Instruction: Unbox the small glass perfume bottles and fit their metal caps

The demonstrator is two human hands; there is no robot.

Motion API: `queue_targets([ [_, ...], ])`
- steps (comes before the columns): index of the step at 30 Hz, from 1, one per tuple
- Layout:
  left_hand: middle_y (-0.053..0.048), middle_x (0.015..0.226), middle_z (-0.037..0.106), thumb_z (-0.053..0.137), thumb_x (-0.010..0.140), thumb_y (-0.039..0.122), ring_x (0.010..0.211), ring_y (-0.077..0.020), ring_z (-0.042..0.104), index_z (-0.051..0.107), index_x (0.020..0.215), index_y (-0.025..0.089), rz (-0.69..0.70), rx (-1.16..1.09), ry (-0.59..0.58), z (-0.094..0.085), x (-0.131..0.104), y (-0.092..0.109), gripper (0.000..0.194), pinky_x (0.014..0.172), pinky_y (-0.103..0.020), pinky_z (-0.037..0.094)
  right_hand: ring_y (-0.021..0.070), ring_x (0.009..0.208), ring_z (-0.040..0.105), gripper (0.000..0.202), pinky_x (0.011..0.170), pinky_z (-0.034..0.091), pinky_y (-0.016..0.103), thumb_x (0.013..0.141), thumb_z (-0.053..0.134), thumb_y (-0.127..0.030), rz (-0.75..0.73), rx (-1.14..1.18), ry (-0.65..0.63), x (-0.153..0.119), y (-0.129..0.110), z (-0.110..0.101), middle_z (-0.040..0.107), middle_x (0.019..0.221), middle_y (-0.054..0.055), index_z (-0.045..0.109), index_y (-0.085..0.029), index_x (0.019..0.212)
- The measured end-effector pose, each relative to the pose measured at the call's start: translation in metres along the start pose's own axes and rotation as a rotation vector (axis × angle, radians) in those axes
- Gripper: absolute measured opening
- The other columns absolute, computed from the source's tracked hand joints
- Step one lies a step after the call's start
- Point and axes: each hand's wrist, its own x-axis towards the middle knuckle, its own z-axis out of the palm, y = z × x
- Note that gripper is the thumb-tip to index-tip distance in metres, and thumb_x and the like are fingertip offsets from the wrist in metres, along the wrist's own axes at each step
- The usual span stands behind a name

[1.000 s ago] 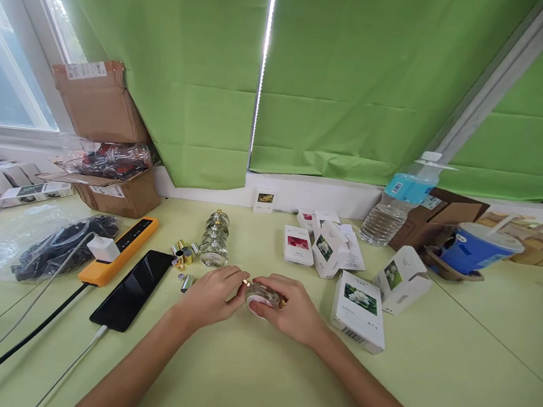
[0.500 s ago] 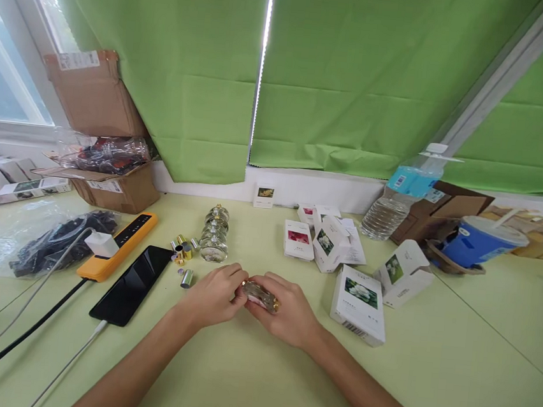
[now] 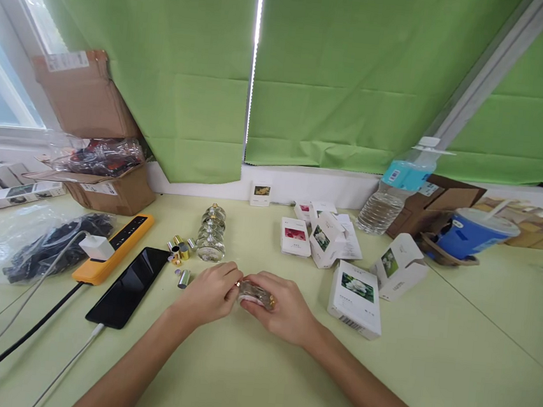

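My right hand (image 3: 285, 307) is closed around a small clear glass perfume bottle (image 3: 256, 293), held on its side with gold-coloured parts at both ends. Close against its left end, my left hand (image 3: 210, 292) pinches at the gold tip, and its fingers hide most of what they grip. Beyond my left hand stands a row of similar glass bottles (image 3: 211, 233), one behind another. Small gold and silver metal caps (image 3: 179, 250) are clustered left of that row, and a single silver cap (image 3: 184, 278) lies nearer my left hand.
White flower-picture boxes (image 3: 356, 298) stand and lie on the right, before a water bottle (image 3: 392, 193) and a blue cup (image 3: 475, 233). To the left are a black phone (image 3: 129, 287), an orange power strip (image 3: 116, 249), cables and an open cardboard box (image 3: 109, 191).
The left fingertips have drawn slightly away from the bottle's body, so a bit of gold shows between them. The right hand keeps its hold. The whole view has shifted a little.
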Motion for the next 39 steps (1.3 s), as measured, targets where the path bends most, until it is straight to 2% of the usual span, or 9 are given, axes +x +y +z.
queue_targets([
  [5,-0.004,0.08,0.06,0.042,0.079,0.008,0.071,-0.0136,0.054,0.063,0.085,0.017,-0.121,-0.302,0.081,-0.004,0.003,0.001,0.024,0.061,-0.024,0.04,0.0163,0.082,0.061,0.027,0.072,0.044,0.026,0.082,0.065,-0.028,0.047,0.081,0.033,0.001,0.005,0.003,0.068,0.097,0.0,0.061,-0.027,0.109],
  [7,-0.003,0.075,0.061,0.041,0.078,0.01,0.064,-0.0124,0.054,0.064,0.084,0.016,-0.296,-0.513,0.1,-0.001,0.007,0.001,0.024,0.056,-0.023,0.039,0.0163,0.083,0.062,0.028,0.072,0.044,0.026,0.081,0.066,-0.031,0.087,0.099,0.059,0.002,0.009,0.004,0.067,0.099,-0.001,0.06,-0.028,0.109],
  [10,-0.003,0.066,0.059,0.038,0.075,0.012,0.047,-0.0099,0.05,0.062,0.082,0.013,-0.633,-0.882,0.047,0.005,0.011,-0.001,0.025,0.044,-0.022,0.035,0.0165,0.081,0.061,0.029,0.069,0.044,0.026,0.081,0.066,-0.037,0.138,0.112,0.069,0.002,0.014,0.003,0.067,0.099,-0.001,0.057,-0.027,0.108],
  [13,-0.003,0.066,0.06,0.041,0.071,0.012,0.045,-0.0104,0.052,0.059,0.085,0.012,-0.791,-1.051,-0.002,0.006,0.012,-0.005,0.023,0.04,-0.021,0.035,0.0162,0.073,0.06,0.033,0.063,0.043,0.025,0.082,0.064,-0.045,0.181,0.122,0.042,0.002,0.018,0.003,0.067,0.093,-0.001,0.054,-0.026,0.107],
  [19,-0.004,0.07,0.063,0.045,0.065,0.008,0.047,-0.0095,0.054,0.056,0.08,0.013,-0.805,-1.058,0.039,0.0,0.008,-0.01,0.02,0.042,-0.02,0.04,0.0171,0.077,0.059,0.032,0.063,0.041,0.025,0.082,0.063,-0.051,0.154,0.076,0.032,0.004,0.02,0.006,0.067,0.093,0.0,0.057,-0.025,0.101],
  [24,-0.009,0.077,0.067,0.048,0.066,0.01,0.056,-0.0136,0.061,0.058,0.085,0.011,-0.855,-1.2,-0.011,-0.005,0.004,-0.015,0.021,0.058,-0.029,0.053,0.0163,0.074,0.059,0.032,0.062,0.041,0.024,0.082,0.064,-0.051,0.145,0.08,0.022,0.004,0.024,0.004,0.066,0.087,0.0,0.059,-0.024,0.097],
  [28,-0.011,0.082,0.069,0.047,0.068,0.011,0.056,-0.0145,0.064,0.058,0.088,0.01,-0.872,-1.22,-0.036,-0.007,0.003,-0.016,0.023,0.066,-0.034,0.055,0.0157,0.071,0.058,0.034,0.06,0.04,0.023,0.08,0.064,-0.054,0.155,0.096,0.001,0.004,0.029,0.003,0.066,0.082,-0.001,0.059,-0.023,0.094],
  [35,-0.006,0.084,0.066,0.052,0.071,0.015,0.051,-0.0112,0.06,0.055,0.084,0.013,-0.807,-1.039,-0.057,-0.004,0.005,-0.017,0.013,0.051,-0.026,0.051,0.0158,0.073,0.058,0.034,0.064,0.041,0.024,0.082,0.063,-0.054,0.097,0.023,-0.013,0.005,0.033,-0.001,0.064,0.084,0.0,0.06,-0.022,0.092],
  [39,-0.001,0.078,0.061,0.057,0.071,0.018,0.047,-0.0095,0.055,0.056,0.084,0.015,-0.745,-0.843,-0.039,0.002,0.004,-0.024,0.014,0.04,-0.021,0.043,0.0161,0.072,0.057,0.042,0.065,0.04,0.025,0.078,0.063,-0.062,0.084,-0.085,0.0,0.006,0.038,-0.001,0.061,0.081,0.001,0.058,-0.021,0.08],
])
